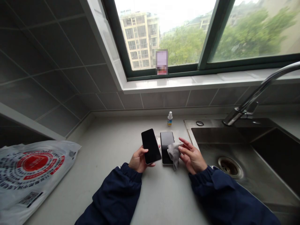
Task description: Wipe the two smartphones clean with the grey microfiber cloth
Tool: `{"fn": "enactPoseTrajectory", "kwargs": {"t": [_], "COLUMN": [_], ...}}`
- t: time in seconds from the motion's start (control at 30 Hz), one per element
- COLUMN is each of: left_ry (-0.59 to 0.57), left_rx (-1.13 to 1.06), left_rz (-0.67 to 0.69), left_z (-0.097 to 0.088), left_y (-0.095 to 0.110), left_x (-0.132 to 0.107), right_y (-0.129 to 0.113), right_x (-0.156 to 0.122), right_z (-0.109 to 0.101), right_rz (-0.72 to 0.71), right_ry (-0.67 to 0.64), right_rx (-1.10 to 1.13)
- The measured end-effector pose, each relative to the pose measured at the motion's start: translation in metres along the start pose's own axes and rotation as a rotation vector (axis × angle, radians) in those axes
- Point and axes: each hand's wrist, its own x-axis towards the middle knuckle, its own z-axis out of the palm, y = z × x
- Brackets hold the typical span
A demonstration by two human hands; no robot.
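Observation:
My left hand (138, 160) grips a smartphone (150, 145) by its lower part, its dark screen facing up toward me. Between the thumb and fingers of my right hand (192, 157) hangs a crumpled grey cloth (173, 152). Behind the cloth, a second dark-screened phone (167, 139) lies on the counter, partly covered from view. A small white spray bottle (170, 119) with a blue and yellow label stands upright beyond the phones.
A stainless sink (231, 145) with a chrome faucet (245, 104) lies to the right. On the left, a printed plastic bag (35, 168) rests on the pale counter (103, 150). Tiled wall and a window (164, 34) rise at the back.

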Motion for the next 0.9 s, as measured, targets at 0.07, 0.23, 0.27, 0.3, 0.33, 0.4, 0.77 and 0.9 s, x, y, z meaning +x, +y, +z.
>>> {"fn": "enactPoseTrajectory", "kwargs": {"t": [0.07,0.23,0.27,0.3,0.33,0.4,0.77,0.9], "left_ry": [-0.065,-0.246,-0.267,-0.275,-0.281,-0.297,-0.323,-0.268], "left_rx": [-0.023,-0.112,-0.115,-0.117,-0.119,-0.130,-0.093,-0.030], "left_rz": [-0.059,-0.189,-0.181,-0.167,-0.161,-0.167,-0.076,0.021], "left_z": [0.001,0.017,0.021,0.024,0.028,0.032,0.027,0.023], "left_y": [-0.003,-0.009,-0.011,-0.013,-0.015,-0.021,-0.024,-0.012], "left_x": [0.001,-0.005,-0.007,-0.009,-0.011,-0.011,0.003,0.003], "right_y": [-0.008,-0.029,-0.031,-0.031,-0.031,-0.026,-0.016,-0.008], "right_x": [0.002,-0.005,-0.009,-0.015,-0.021,-0.032,-0.026,-0.015], "right_z": [0.000,0.007,0.011,0.015,0.019,0.025,0.008,-0.002], "right_rz": [-0.019,-0.138,-0.160,-0.176,-0.197,-0.345,-0.858,-0.851], "right_ry": [0.001,-0.070,-0.106,-0.151,-0.231,-0.479,-0.318,-0.310], "right_rx": [0.018,0.021,0.010,-0.006,-0.040,-0.286,-0.894,-1.031]}}
